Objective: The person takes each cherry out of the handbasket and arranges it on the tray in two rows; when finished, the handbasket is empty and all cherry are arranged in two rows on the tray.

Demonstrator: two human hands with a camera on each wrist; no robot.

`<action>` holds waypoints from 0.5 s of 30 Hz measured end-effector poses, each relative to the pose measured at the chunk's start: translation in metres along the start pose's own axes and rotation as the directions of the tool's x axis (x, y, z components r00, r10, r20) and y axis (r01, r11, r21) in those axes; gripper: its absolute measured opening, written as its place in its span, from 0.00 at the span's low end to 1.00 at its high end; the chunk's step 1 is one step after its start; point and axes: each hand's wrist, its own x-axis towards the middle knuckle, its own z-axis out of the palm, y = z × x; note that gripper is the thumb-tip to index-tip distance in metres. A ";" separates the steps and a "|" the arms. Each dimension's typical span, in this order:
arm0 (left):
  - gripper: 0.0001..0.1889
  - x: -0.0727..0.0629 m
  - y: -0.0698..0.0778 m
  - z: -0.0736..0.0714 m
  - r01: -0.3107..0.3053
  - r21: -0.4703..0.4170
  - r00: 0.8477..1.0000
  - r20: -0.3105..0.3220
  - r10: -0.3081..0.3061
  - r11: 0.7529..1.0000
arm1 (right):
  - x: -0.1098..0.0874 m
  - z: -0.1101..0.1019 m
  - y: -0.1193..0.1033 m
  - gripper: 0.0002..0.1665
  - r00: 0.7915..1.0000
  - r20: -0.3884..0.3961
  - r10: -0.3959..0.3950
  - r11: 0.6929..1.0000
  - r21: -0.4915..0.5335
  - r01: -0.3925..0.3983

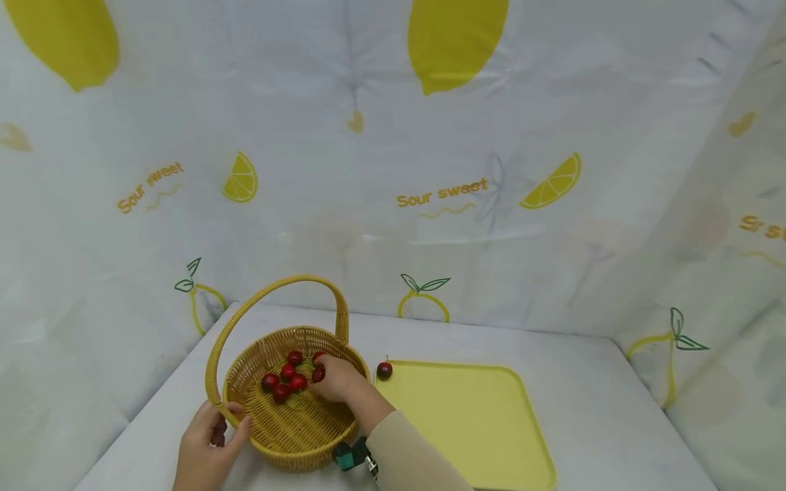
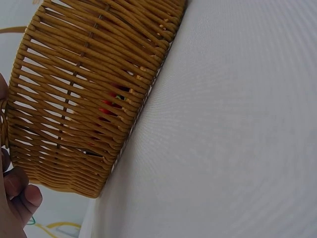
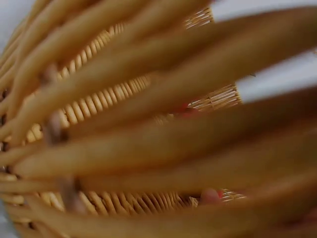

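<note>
A round wicker basket (image 1: 301, 436) with a tall arched handle stands at the left of the table. Several dark red cherries (image 1: 297, 382) lie inside it, grouped toward the back. My left hand (image 1: 209, 443) grips the basket's left rim at the foot of the handle; its curled fingers (image 2: 17, 181) show beside the weave in the left wrist view. Reaching over the right rim, my right hand (image 1: 340, 378) pinches a cherry (image 1: 318, 374) between thumb and fingers inside the basket. Blurred wicker strands cover most of the right wrist view and hide that hand's grip there.
To the right of the basket lies a yellow rectangular tray (image 1: 460, 423) with a low rim. One cherry (image 1: 384, 370) with a stem sits at its far left corner. A white curtain (image 1: 381, 245) printed with lemons hangs behind the white table (image 1: 589, 409).
</note>
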 end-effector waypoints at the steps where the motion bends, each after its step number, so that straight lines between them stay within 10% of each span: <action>1: 0.14 0.000 0.000 0.001 0.002 0.001 1.000 0.002 -0.002 1.000 | 0.001 0.001 0.001 0.26 1.000 0.000 0.005 1.000 -0.004 -0.005; 15: 0.15 0.000 -0.002 0.001 -0.079 -0.004 0.997 -0.009 0.079 0.997 | 0.001 0.002 0.002 0.09 0.998 0.020 -0.067 0.988 -0.141 0.069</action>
